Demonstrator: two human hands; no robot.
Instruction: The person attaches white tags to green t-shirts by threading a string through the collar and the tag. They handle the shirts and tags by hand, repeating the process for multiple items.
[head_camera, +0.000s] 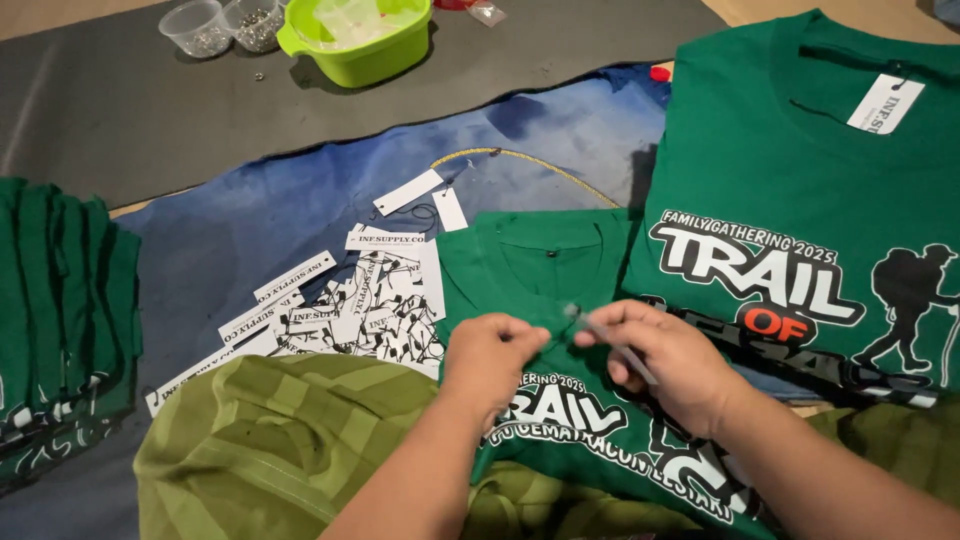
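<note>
Left hand (492, 352) pinches the small green shirt (560, 300); right hand (668, 362) grips a thin clear strip (610, 340). Keep fabric taut, strip straight.

Matt green cloth shirt (560, 280), glossy plastic bowl (360, 50), smooth white paper tags (350, 300), matt blue cloth (280, 210).

I work on the floor (60, 15), its pale surface bare only at the far edges. A dark grey mat (130, 110) covers it ahead of me, and a blue cloth (300, 200) overlaps that. On the mat stand a lime green bowl (400, 55) and two clear cups (225, 25). On the cloth lie white hang tags (350, 300), stacked green shirts (60, 300) and a spread green shirt (800, 200).
</note>
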